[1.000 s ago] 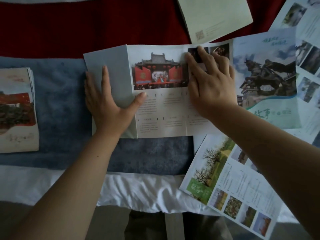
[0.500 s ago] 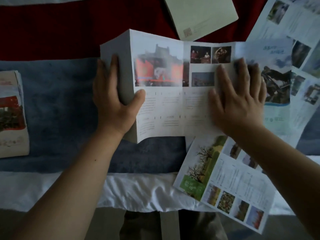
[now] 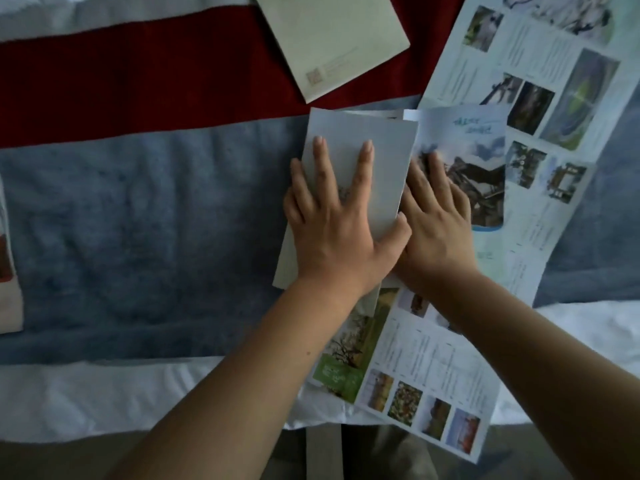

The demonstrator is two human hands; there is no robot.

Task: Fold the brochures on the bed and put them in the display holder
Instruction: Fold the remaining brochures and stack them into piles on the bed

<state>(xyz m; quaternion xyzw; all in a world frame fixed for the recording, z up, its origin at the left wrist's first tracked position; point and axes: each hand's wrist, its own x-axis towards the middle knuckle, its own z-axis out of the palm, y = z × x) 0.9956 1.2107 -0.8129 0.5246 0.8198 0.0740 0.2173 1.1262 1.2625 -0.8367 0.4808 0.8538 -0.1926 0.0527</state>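
A brochure [image 3: 360,143] lies folded over on the blue blanket, its plain grey-white back facing up. My left hand [image 3: 339,216] presses flat on it with fingers spread. My right hand [image 3: 436,216] lies flat just to the right, on the brochure's still-exposed panel with the dark horse statue picture [image 3: 481,181], its thumb side tucked under the folded flap. No display holder is visible.
An open brochure with tree and landscape photos [image 3: 408,368] lies under my forearms at the bed's front edge. A long unfolded brochure [image 3: 540,84] stretches along the right. A pale green folded sheet [image 3: 332,39] rests on the red blanket band. A folded stack [image 3: 7,271] shows at the far left.
My left hand has swung the brochure's left panels over to the right and now presses them flat. My right hand has stayed on the right panel. The view has shifted right.
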